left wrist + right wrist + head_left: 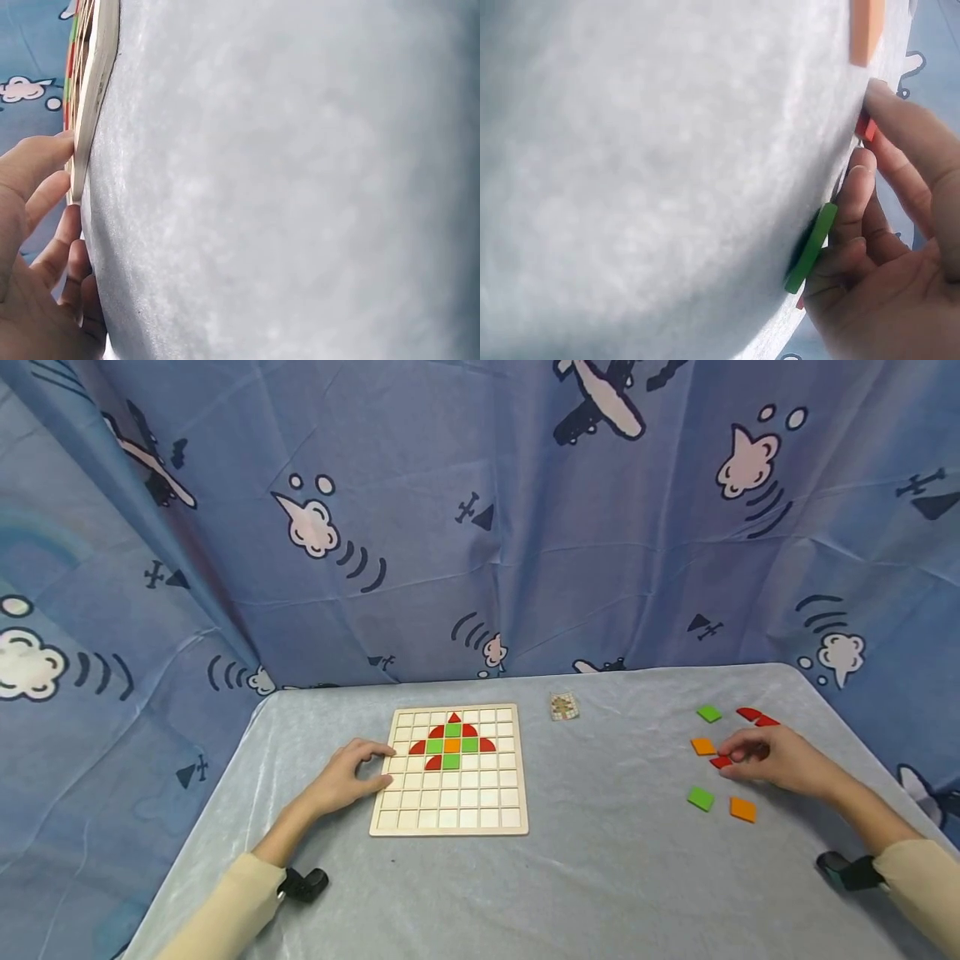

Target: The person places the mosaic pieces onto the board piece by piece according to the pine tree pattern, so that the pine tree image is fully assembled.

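A square wooden grid board point(480, 797) lies left of centre, with red, green and orange pieces set in its upper cells. My left hand point(347, 777) rests at its left edge, index fingertip and thumb spread apart and touching the frame. In the left wrist view, fingers meet the wooden edge point(97, 82). At the right, my right hand point(780, 762) pinches a red piece point(722, 762) between thumb and index finger. In the right wrist view, a green tile point(812, 251) appears beside the other fingers; whether they touch it, I cannot tell.
Near the right hand lie orange tiles point(742, 810), green tiles point(701, 799) and red pieces point(748, 713). A small pattern card point(564, 706) lies right of the board. Behind the grey-covered table point(585, 877) hangs a blue curtain point(420, 527).
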A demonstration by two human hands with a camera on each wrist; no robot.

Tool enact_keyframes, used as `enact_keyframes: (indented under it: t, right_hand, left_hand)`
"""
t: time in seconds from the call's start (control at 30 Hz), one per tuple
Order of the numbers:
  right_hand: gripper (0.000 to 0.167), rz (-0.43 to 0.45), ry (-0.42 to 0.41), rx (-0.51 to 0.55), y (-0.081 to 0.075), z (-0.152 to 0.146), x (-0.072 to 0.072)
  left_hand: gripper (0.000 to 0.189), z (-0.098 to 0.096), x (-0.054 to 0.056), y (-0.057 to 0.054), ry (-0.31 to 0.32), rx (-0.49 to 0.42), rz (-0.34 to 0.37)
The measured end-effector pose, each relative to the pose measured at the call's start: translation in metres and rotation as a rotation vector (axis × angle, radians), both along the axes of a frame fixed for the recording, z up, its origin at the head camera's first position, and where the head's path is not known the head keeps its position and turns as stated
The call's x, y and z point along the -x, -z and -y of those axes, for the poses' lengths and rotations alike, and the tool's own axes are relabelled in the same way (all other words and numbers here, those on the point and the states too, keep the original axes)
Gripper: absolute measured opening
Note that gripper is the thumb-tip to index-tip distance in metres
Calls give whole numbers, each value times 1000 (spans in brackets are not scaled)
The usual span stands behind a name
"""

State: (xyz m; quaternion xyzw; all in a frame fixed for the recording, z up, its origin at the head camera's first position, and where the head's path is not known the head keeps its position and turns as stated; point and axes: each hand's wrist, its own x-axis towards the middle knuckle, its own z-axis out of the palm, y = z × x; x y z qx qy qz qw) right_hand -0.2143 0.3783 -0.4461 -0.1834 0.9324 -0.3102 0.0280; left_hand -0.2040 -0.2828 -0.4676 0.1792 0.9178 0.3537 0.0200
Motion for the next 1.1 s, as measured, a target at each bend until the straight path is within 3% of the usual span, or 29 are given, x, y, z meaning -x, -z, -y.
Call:
enact_keyframes:
  t: [0.37,0.77,1.1]
  right_hand:
    - [22,51,14,-13,-4,2,1]
    - [19,-32,-27,15,-6,4,0]
    - [19,16,-11,98,-26,16,-1]
  left_hand:
    - [37,-1,0,1,8,-4,-16]
    - [38,-1,-1,-3,18,-4,-23]
    - [38,-2,-2,-4,14,1,-18]
